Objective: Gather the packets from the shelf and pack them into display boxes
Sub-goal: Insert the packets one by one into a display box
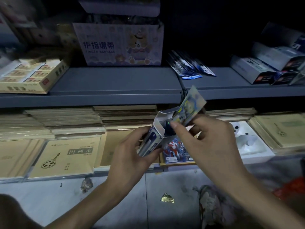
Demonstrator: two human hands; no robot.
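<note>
At 6 o'clock, nearest the camera, a crumpled gold wrapper (167, 198) lies on the grey floor. Above it, both forearms reach in toward the middle.

The left hand (130, 156), at 7 o'clock, grasps a small blue-and-white box (155, 134) around its lower half. The box is tilted, with its open top pointing up and to the right.

The right hand (209, 139), at 4 o'clock, pinches shiny packets (189, 106) between thumb and fingers. Their lower end sits at the box's mouth and their upper end slants toward 1 o'clock. How many it holds I cannot tell.

Just under the hands a card pack (177, 151) with a red figure lies flat on the lower shelf. A tan sketchbook (66, 156) lies at 8 o'clock and a white tray (245, 139) at 4 o'clock. Stacks of tan books sit behind them.

Farther back runs the grey upper shelf (115, 80). Loose packets (189, 66), blue and white, lie on it at 1 o'clock, fanned and overlapping. At 11 o'clock stands a pale bandage carton (118, 45) printed with a bear. A yellow tray box (29, 76) lies at 10 o'clock. Grey boxes (264, 66) are piled at 2 o'clock, well apart from the loose packets.
</note>
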